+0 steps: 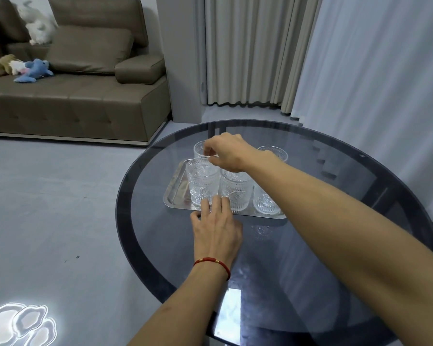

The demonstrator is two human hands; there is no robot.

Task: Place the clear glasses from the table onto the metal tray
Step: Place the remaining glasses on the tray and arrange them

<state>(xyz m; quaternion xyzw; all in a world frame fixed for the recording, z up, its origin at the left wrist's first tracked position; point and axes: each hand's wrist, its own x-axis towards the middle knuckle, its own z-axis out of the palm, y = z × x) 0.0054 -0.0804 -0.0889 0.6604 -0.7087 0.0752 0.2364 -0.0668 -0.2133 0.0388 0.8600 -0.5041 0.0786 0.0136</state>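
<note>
Right hand [229, 152] pinching the rim of the front-left glass [202, 181], left hand [216, 227] spread, steadying the metal tray [176, 193]. Tight squeeze there. Could easily clink against the neighbouring glass [236, 191] and tip it.

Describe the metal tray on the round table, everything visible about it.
The metal tray is a shiny, silver-coloured rectangle with a low raised rim and rounded corners, lying flat on the dark glass table, toward its left side. Patterned clear glasses stand upright on it, three along the near edge and at least one behind; the front left glass is nearest its bare left strip. The left hand rests its fingers at the near rim. The right forearm hides the tray's right part.
</note>
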